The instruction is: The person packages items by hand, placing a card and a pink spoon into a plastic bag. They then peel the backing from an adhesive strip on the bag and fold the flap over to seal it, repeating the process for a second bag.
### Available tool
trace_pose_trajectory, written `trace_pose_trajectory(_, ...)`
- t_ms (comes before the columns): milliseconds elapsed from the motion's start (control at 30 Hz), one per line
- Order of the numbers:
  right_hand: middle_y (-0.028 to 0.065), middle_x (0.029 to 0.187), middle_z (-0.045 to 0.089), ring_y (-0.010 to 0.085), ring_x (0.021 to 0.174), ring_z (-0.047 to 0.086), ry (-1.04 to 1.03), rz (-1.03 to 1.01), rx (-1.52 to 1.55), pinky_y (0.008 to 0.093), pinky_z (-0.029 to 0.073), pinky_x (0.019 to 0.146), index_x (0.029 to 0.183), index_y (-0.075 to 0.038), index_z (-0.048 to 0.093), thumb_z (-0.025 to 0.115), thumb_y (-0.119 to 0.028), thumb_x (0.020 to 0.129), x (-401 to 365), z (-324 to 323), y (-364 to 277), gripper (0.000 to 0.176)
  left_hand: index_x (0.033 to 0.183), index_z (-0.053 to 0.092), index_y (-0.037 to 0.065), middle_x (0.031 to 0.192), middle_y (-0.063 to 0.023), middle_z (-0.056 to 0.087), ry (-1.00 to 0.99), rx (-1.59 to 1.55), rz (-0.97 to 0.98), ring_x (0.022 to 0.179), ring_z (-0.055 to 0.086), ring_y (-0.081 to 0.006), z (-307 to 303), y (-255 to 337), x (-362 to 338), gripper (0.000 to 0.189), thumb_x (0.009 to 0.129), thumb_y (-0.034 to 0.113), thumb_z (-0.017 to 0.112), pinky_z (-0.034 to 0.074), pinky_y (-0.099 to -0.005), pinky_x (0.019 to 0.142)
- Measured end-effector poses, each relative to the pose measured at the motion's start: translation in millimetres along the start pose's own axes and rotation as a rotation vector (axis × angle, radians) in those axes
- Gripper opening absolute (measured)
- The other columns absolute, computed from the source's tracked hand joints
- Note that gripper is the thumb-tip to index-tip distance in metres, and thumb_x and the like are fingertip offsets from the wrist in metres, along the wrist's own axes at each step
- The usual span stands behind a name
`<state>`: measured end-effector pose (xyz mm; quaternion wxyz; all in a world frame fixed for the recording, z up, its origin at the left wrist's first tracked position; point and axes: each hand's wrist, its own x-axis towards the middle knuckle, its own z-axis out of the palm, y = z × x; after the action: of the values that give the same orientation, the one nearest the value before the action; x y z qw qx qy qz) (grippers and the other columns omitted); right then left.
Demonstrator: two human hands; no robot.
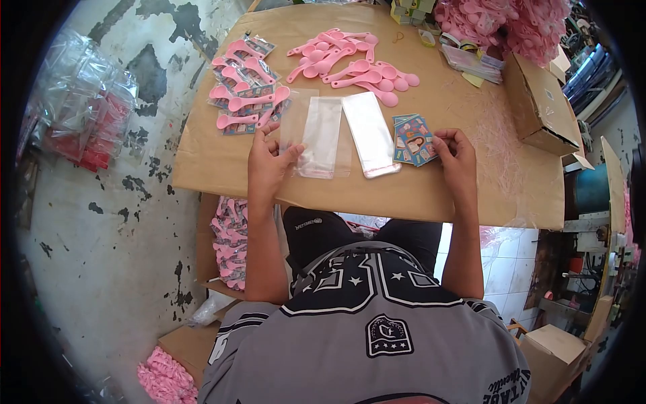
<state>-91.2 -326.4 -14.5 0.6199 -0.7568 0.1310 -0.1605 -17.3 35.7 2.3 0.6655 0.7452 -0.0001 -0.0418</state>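
Observation:
My left hand (pixel 269 161) pinches the edge of a clear plastic bag (pixel 293 121) between thumb and fingers. More clear bags (pixel 321 135) lie flat just right of it, partly overlapped. A neat stack of clear bags (pixel 370 131) sits in the middle of the table. My right hand (pixel 457 156) grips the right edge of a printed card (pixel 416 140) at the top of a small fanned pile. Beyond my left hand, pink spoons lie with printed cards in bags (pixel 245 101). Loose pink spoons (pixel 336 60) are heaped farther back.
The brown table (pixel 323 198) has a cardboard box (pixel 538 101) at its right edge and a large pink bundle (pixel 505 27) behind. An open carton of packed pink spoons (pixel 230 236) stands below, left of my legs. Plastic-wrapped goods (pixel 81 101) lie far left.

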Motion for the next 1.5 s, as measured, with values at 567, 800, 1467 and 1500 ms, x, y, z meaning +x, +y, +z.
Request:
trace_pose_trajectory(567,-0.0004,0.081,0.067,0.0074,0.070,0.055,0.046,-0.082,-0.021,0.0261,0.045,0.065,0.103,0.002,0.075,0.072,-0.019,0.100,-11,7,3,0.021,0.128,0.059,0.003,0.125,-0.0163,0.072,-0.115,-0.727,-0.126,0.114,0.072,-0.0236,25,-10,-11,0.026,0.104,0.009,0.065,0.061,-0.0312,0.098)
trace_pose_trajectory(800,0.0013,0.092,0.068,0.0055,0.077,0.058,0.196,-0.202,0.048,0.0229,0.045,0.066,0.111,0.003,0.073,0.068,-0.019,0.104,-22,9,-10,0.023,0.125,0.063,0.005,0.128,-0.0123,0.072,-0.102,-0.791,-0.154,0.116,0.071,-0.0209,65,5,-21,0.023,0.103,0.010,0.067,0.060,-0.0321,0.100)
trace_pose_trajectory(1467,0.0031,0.089,0.069,0.0065,0.069,0.063,-0.265,0.018,0.297,0.0227,0.052,0.061,0.125,0.002,0.064,0.067,-0.013,0.104,-79,-7,-22,0.026,0.132,0.055,-0.001,0.133,-0.0211,0.067,-0.215,-0.748,0.014,0.114,0.071,-0.0238,168,37,-69,0.034,0.102,0.009,0.068,0.061,-0.0369,0.096)
trace_pose_trajectory(1500,0.0037,0.090,0.070,0.0069,0.070,0.064,-0.288,0.021,0.302,0.0229,0.053,0.062,0.127,0.003,0.064,0.067,-0.013,0.104,-78,-11,-21,0.028,0.133,0.055,-0.001,0.132,-0.0208,0.067,-0.226,-0.731,0.027,0.113,0.071,-0.0234,171,36,-69,0.035,0.102,0.009,0.068,0.062,-0.0362,0.095)
